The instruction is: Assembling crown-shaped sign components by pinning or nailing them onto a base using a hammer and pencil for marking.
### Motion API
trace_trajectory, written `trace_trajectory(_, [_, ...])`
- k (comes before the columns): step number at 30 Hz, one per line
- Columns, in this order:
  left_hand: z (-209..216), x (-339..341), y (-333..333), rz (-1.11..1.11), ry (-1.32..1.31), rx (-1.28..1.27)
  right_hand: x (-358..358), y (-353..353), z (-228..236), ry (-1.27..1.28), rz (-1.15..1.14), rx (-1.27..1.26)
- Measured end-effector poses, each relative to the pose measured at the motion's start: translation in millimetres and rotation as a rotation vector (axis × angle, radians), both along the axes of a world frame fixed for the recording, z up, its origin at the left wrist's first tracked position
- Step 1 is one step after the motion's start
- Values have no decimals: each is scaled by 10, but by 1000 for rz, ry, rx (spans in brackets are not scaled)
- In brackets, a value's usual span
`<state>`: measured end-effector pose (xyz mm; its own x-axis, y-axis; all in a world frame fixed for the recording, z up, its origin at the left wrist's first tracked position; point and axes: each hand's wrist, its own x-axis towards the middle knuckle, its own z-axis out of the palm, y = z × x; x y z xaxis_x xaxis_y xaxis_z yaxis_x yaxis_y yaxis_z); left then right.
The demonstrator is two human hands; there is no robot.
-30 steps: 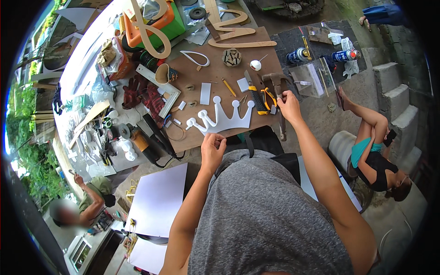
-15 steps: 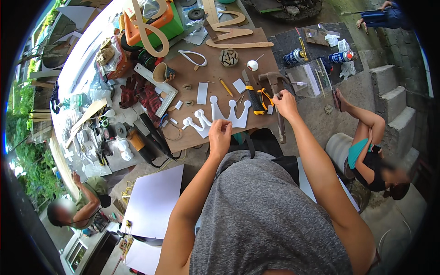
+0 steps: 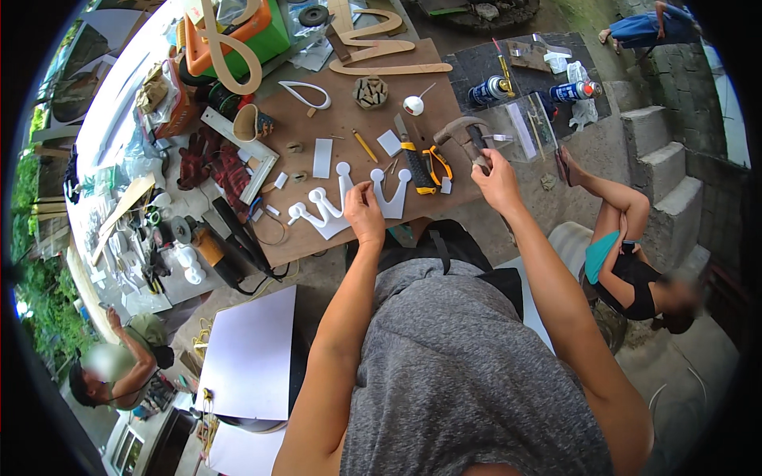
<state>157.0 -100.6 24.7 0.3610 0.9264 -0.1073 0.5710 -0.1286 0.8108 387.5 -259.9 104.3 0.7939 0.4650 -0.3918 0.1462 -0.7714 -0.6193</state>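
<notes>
Open-air work area: a brown work surface (image 3: 443, 111) stands with one edge toward the person. All positions are referenced to the white crown-shaped cutout (image 3: 392, 208).

- Angle grinder (image 3: 209, 247): on its side, left of the crown.
- Crown: flat on the surface, close to the person's edge, points directed away from the person.
- Hammer (image 3: 456, 129): right of the crown and apart from it. Right grip (image 3: 498, 182) is clamped on the handle, below the head.
- Left grip (image 3: 365, 214): in front of the crown's middle, thumb and fingertips drawn together. Contact with the crown, or a small item between the fingertips, cannot be confirmed.
- Utility knife (image 3: 416, 165): just right of the crown.
- Pencil (image 3: 364, 146): beyond the crown.

Step in hand, by judgement: positioning at the crown, hammer ready. Next move appears to require a steady crown and left fingertips clear of the hammer.
</notes>
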Motion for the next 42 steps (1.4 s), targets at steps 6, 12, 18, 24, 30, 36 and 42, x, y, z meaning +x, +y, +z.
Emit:
trace_trajectory(6, [-9,71,0,30,-6,60,-87,-296,262,71,90,154])
trace_trajectory(12, [63,112,-10,9,0,44,-215,-220,479,108,142,238])
trace_trajectory(18, [31,100,-35,24,4,48,-284,-54,565,130,225,245])
trace_trajectory(24, [2,111,-47,45,-5,74,-436,100,500,52,382,276])
trace_trajectory(30, [-34,131,-74,83,-48,99,-583,182,409,38,539,242])
trace_trajectory(36, [-60,137,-91,103,-100,87,-604,266,410,-7,620,187])
trace_trajectory(42, [-76,137,-115,131,-124,96,-686,371,381,-73,701,181])
